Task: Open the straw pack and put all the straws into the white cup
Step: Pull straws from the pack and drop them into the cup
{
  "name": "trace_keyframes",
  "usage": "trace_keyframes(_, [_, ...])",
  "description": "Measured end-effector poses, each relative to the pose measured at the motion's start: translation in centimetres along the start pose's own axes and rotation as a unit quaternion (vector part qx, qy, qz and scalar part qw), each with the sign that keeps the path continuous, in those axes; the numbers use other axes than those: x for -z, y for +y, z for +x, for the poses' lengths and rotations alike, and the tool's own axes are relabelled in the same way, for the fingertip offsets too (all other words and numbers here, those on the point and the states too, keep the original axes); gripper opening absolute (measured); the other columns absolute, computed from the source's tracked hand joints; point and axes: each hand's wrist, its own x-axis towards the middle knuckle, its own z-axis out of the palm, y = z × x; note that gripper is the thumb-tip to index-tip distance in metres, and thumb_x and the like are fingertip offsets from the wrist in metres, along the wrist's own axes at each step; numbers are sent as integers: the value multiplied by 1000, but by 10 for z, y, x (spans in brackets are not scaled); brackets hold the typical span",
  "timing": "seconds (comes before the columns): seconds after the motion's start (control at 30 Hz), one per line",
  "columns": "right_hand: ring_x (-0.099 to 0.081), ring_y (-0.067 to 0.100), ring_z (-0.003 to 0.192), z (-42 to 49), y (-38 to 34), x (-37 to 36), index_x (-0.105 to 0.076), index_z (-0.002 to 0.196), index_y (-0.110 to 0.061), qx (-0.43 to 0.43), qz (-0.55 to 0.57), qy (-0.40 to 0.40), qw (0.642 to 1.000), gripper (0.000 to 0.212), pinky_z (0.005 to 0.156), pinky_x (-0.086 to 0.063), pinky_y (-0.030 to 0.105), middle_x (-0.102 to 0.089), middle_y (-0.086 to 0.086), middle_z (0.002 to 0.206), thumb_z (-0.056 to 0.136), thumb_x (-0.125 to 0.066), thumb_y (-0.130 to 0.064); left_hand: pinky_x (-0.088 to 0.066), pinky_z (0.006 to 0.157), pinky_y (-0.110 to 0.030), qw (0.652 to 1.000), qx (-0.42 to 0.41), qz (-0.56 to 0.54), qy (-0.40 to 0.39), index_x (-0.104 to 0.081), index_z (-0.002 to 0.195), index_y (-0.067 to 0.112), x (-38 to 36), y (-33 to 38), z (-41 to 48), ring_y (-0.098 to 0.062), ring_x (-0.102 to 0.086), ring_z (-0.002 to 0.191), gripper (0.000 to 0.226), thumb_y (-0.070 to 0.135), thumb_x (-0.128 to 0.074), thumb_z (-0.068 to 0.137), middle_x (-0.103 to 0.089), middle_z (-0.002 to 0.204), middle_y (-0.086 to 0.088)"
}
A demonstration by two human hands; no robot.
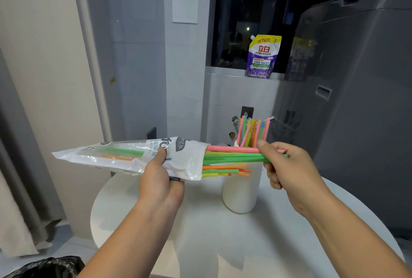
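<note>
The cup's (242,193) rim is mostly hidden behind the right hand (287,166) and the straws (231,155) crossing in front of it. The left hand's (160,179) fingers are hidden beneath the pack (107,157); only its thumb shows, pressed on top and gripping the film. Straws inside the pack show dimly through the plastic. The pack is held above the table (200,233), long axis near horizontal, closed end left, open mouth right, towards the cup. Straws jut from the mouth along the same axis; the right hand pinches the pink and green ones between thumb and curled fingers. Standing straws (252,131) rise from the cup.
</note>
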Motion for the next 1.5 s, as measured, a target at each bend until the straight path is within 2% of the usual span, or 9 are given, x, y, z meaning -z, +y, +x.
trace_keyframes(0.1, [-36, 9, 41, -3, 3, -8, -68, 63, -22, 25, -20, 13, 999, 39, 39, -29, 21, -46, -2, 51, 96, -65, -41, -60, 85, -36, 1000, -2, 2, 1, -60, 135, 13, 0, -2, 0, -14, -75, 89, 32, 11, -57, 103, -76, 117, -3])
trace_keyframes(0.3, [-41, 2, 38, -2, -1, -15, -70, 54, -36, 87, -27, 24, 996, 37, 40, -31, 14, -49, -14, 43, 89, -71, -47, -62, 81, -34, 1000, 0, 6, 3, -59, 137, 13, 1, -2, 2, -14, -75, 91, 34, 12, -57, 103, -75, 121, -3])
trace_keyframes(0.47, [-36, 4, 38, 6, 3, -15, -67, 55, -29, 120, -39, 59, 990, 38, 40, -30, 19, -45, -13, 42, 92, -71, -37, -65, 63, -31, 1000, 18, 1, 10, -61, 133, 12, 1, -3, 2, -12, -77, 75, 30, 11, -59, 102, -77, 106, -3])
trace_keyframes(0.6, [-28, 12, 36, 20, -4, 6, -58, 56, -20, 111, -9, 76, 991, 38, 42, -24, 19, -36, -9, 41, 90, -75, -27, -64, 61, -30, 999, 26, -5, 22, -61, 134, 9, 0, -1, 4, -14, -75, 81, 32, 10, -58, 103, -76, 111, -4])
trace_keyframes(0.73, [-20, 13, 34, 29, -16, 39, -59, 74, -5, 97, 20, 45, 994, 28, 42, -18, 18, -27, -6, 39, 92, -73, -19, -64, 59, -30, 999, 31, -8, 37, -59, 138, 8, -1, -1, 6, -16, -73, 89, 34, 9, -56, 103, -74, 123, -6])
trace_keyframes(0.83, [-18, 12, 36, 32, -28, 59, -57, 71, -7, 95, 15, 45, 994, 29, 42, -15, 20, -25, -6, 41, 93, -73, -19, -64, 63, -31, 998, 39, -8, 42, -57, 139, 9, -1, -4, 7, -17, -73, 93, 35, 10, -55, 104, -72, 127, -6])
trace_keyframes(1.13, [-24, 14, 35, 30, -73, 109, -64, 58, -16, 157, -72, 72, 982, 37, 37, -24, 20, -32, -6, 40, 89, -77, -30, -61, 50, -29, 997, 48, -22, 62, -57, 139, 10, 1, -6, 9, -16, -73, 89, 36, 11, -57, 103, -72, 127, -4])
trace_keyframes(1.27, [-28, 16, 38, 31, -90, 124, -65, 66, -11, 193, -125, 84, 970, 40, 42, -26, 26, -36, -6, 40, 80, -79, -46, -63, 54, -30, 996, 53, -23, 64, -58, 139, 11, 1, -7, 10, -15, -73, 90, 36, 11, -58, 103, -73, 126, -3])
trace_keyframes(1.5, [-34, 14, 32, 31, -126, 134, -69, 71, -23, 255, -200, 122, 938, 41, 38, -33, 26, -46, -2, 39, 76, -75, -64, -59, 49, -26, 996, 56, -19, 61, -59, 137, 12, 2, -5, 8, -13, -73, 83, 34, 12, -58, 103, -74, 110, 0])
